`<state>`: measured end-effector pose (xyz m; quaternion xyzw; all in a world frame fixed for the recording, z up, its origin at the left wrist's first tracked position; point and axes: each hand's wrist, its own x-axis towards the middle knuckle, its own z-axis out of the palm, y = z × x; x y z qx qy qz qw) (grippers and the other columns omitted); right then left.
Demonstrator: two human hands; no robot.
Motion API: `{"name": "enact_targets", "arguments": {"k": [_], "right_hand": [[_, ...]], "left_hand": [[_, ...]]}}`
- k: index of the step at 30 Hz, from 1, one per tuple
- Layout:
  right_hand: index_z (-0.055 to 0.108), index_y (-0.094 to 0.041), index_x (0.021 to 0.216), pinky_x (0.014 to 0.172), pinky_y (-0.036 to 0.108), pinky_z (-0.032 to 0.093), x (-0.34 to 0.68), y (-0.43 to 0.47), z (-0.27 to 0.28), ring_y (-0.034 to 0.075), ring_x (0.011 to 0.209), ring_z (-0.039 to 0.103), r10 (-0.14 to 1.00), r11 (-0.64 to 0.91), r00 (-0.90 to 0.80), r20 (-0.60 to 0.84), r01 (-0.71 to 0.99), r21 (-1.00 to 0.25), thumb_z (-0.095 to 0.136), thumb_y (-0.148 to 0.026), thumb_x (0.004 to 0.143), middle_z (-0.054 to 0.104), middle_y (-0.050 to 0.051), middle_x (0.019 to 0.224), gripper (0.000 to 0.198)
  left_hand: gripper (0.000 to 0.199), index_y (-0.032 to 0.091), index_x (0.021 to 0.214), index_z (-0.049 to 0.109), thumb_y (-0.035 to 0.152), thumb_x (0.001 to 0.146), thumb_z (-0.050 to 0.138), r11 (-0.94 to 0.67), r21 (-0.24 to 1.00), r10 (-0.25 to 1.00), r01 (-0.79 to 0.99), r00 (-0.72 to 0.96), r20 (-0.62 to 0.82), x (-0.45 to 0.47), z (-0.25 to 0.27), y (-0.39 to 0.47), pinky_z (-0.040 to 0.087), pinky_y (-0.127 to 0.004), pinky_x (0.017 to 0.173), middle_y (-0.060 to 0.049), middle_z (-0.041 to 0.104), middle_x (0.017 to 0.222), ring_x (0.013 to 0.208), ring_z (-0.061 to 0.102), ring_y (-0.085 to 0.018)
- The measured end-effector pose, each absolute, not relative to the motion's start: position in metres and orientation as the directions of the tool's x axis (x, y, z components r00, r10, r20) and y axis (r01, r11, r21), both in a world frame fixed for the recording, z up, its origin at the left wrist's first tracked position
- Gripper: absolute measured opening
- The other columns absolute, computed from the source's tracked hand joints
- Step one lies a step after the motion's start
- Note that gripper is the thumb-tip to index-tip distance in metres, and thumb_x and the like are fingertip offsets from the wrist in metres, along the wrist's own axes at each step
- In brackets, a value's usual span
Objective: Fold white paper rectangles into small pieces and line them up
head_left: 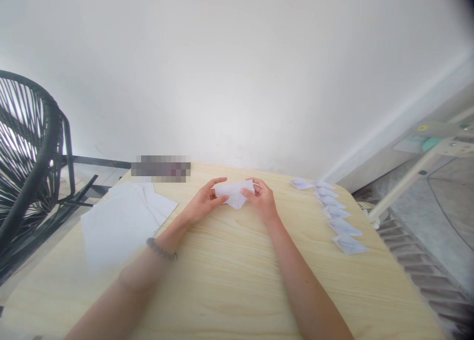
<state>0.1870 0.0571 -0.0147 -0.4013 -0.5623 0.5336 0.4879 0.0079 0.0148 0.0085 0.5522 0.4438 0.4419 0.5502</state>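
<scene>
Between my two hands is a piece of folded white paper (235, 193), its top edge straight and its lower edge coming to a point. My left hand (205, 200) pinches its left end, with the thumb in front and fingers behind. At the right end my right hand (263, 200) grips it the same way, thumb over the front. The paper is held just above the wooden table (229, 271). A dark beaded bracelet (162, 249) circles my left wrist.
Loose white sheets (118, 221) lie at the table's left. Several folded paper pieces (344, 226) form a row along the right side. A blurred-out object (161, 169) sits at the back left edge. A black woven chair (33, 157) stands left; a white wall (237, 83) rises behind.
</scene>
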Motion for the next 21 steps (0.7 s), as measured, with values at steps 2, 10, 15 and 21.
{"name": "enact_targets", "arguments": {"k": [2,10,15,21], "right_hand": [[0.051,-0.017,0.097,0.063,0.027,0.048,0.186,0.055,-0.013,0.015,0.068,0.060,0.965,0.125,-0.229,0.129,-0.035,-0.992,0.065,-0.033,0.063,0.065,0.005,0.081,0.040],[0.049,-0.018,0.103,0.062,0.028,0.049,0.186,0.052,-0.012,0.015,0.066,0.061,0.937,0.090,-0.339,0.084,0.002,-0.996,0.063,-0.028,0.063,0.066,0.003,0.076,0.043],[0.046,-0.019,0.113,0.064,0.028,0.048,0.194,0.055,-0.011,0.014,0.066,0.062,0.903,0.015,-0.430,0.021,-0.018,-1.000,0.059,-0.022,0.066,0.067,0.002,0.075,0.049],[0.041,-0.017,0.123,0.071,0.030,0.046,0.204,0.057,-0.006,0.013,0.067,0.061,0.852,-0.018,-0.523,-0.011,-0.008,-1.000,0.056,-0.017,0.067,0.066,-0.001,0.066,0.058]], "left_hand": [[0.065,0.015,0.122,0.037,0.034,0.066,0.062,-0.011,0.998,0.991,0.070,0.137,0.002,0.010,0.006,0.016,0.042,-0.020,0.054,-0.001,0.060,0.072,0.062,0.054,-0.012],[0.053,0.015,0.108,0.050,0.039,0.062,0.064,-0.029,0.976,1.000,0.214,-0.003,0.030,0.007,0.001,0.021,0.038,-0.021,0.049,0.002,0.055,0.061,0.054,0.050,-0.012],[0.052,0.016,0.109,0.052,0.039,0.064,0.063,-0.023,0.975,0.999,0.223,0.043,0.014,0.001,0.002,0.022,0.038,-0.021,0.051,0.000,0.057,0.065,0.057,0.051,-0.012],[0.056,0.015,0.112,0.051,0.038,0.063,0.065,0.037,0.987,0.997,0.158,0.068,-0.048,-0.002,0.001,0.024,0.042,-0.024,0.057,-0.003,0.062,0.070,0.064,0.056,-0.014]]}}
